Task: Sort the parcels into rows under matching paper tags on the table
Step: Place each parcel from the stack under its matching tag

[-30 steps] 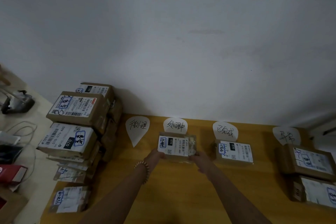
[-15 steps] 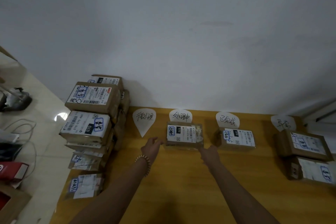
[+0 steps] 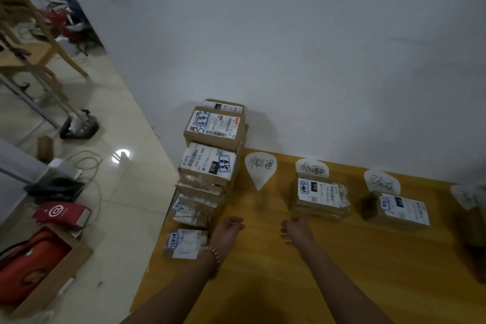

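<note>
**Sorting table, seen from beside the person.** Both hands hovered empty over the wooden table (image 3: 410, 271). The left hand (image 3: 227, 230), with a bead bracelet (image 3: 210, 255) at the wrist, and the right hand (image 3: 297, 231) had loosely curled, relaxed fingers and touched no parcel.

From the hands, the unsorted stack (image 3: 210, 163) rose at about eleven o'clock, on the table's left edge. A small flat parcel (image 3: 184, 243) lay just beside the left hand at nine o'clock. Four paper tags lined the far side:
- The first tag (image 3: 260, 168), at twelve o'clock, had nothing beneath it.
- The second tag (image 3: 311, 167) had one sorted parcel (image 3: 320, 197) under it at one o'clock.
- The third tag (image 3: 381, 181) had another parcel (image 3: 399, 209) under it at two o'clock.
- The fourth tag (image 3: 468, 194) was cut off at the frame's right edge.

**Hazards, as judged.**
- The stack stood tall and uneven at the edge, so drawing out a lower parcel would probably tip the upper boxes onto the floor (image 3: 118, 192).
- The handwritten marks were small and dimly lit, so a misread could send a parcel to the wrong row.
</note>
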